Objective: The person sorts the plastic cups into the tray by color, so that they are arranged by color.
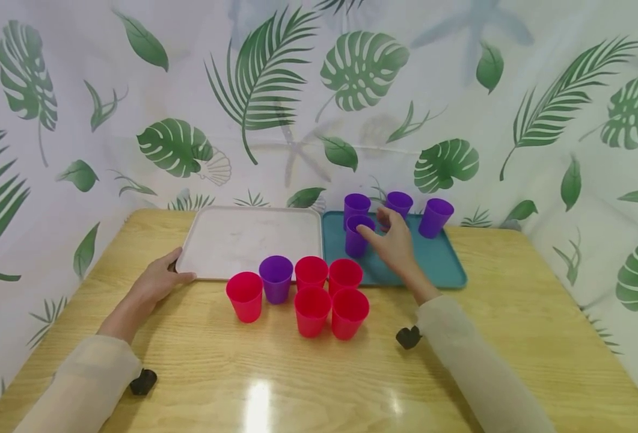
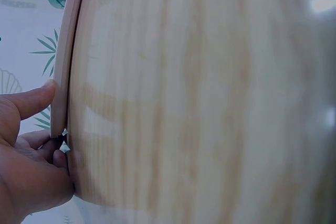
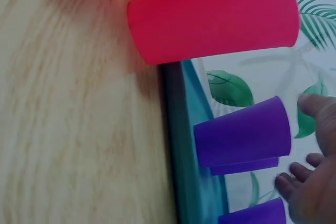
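My left hand [image 1: 156, 279] grips the near left corner of a white tray [image 1: 248, 240]. In the left wrist view its thumb [image 2: 37, 100] lies on the tray's rim and the other fingers are below. My right hand [image 1: 395, 243] reaches over a teal tray [image 1: 400, 273], fingers spread and nothing gripped. Its thumb overlaps the rim of an upright purple cup [image 1: 356, 245] in the head view; the right wrist view shows the hand just beyond the cup [image 3: 241, 135]. More purple cups stand behind on that tray, one at back left [image 1: 355, 203], others at back [image 1: 400, 203] and right [image 1: 436, 218].
In front of the trays, on the wooden table [image 1: 205, 373], stand several upright red cups [image 1: 312, 313], one [image 1: 245, 297] apart at the left. A single purple cup [image 1: 276, 281] is among them. A leaf-patterned cloth [image 1: 275, 72] hangs behind the table.
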{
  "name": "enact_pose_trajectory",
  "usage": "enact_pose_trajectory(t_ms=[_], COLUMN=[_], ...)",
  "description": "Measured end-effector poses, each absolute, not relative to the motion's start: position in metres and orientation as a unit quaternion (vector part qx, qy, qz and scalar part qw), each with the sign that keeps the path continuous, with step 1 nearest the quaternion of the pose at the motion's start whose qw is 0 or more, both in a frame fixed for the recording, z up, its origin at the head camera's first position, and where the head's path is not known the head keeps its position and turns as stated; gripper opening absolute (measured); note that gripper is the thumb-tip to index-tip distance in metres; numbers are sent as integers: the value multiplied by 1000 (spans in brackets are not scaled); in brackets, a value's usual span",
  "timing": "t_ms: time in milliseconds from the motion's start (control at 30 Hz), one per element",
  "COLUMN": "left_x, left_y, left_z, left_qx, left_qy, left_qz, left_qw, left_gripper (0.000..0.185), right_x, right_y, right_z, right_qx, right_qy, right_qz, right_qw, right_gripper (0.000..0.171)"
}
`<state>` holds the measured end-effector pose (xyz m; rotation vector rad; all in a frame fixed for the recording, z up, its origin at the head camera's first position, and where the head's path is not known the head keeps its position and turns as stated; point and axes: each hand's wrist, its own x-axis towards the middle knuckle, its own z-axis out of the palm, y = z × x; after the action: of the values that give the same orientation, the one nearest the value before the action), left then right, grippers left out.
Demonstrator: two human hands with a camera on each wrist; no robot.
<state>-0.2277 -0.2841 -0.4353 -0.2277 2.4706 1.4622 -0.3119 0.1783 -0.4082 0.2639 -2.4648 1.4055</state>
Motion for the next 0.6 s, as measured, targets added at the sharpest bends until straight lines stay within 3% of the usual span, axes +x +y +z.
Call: enact_pose_trajectory(t_ms=[133, 233, 600], left_x=[-227, -227, -226], left_y=[-283, -282, -282], left_z=[-436, -436, -435], left_qx=[-77, -80, -87], left_qy=[849, 847, 846], left_qz=[506, 508, 508], left_qw=[131, 132, 133], left_gripper=[90, 89, 89], right_x=[-307, -303, -280], right_y=[179, 179, 164], right_z=[-397, -386, -358], right_qx=[105, 124, 216], right_qy=[-826, -818, -838], right_qz=[499, 500, 485], right_qw=[239, 258, 127], right_gripper=[50, 41, 36])
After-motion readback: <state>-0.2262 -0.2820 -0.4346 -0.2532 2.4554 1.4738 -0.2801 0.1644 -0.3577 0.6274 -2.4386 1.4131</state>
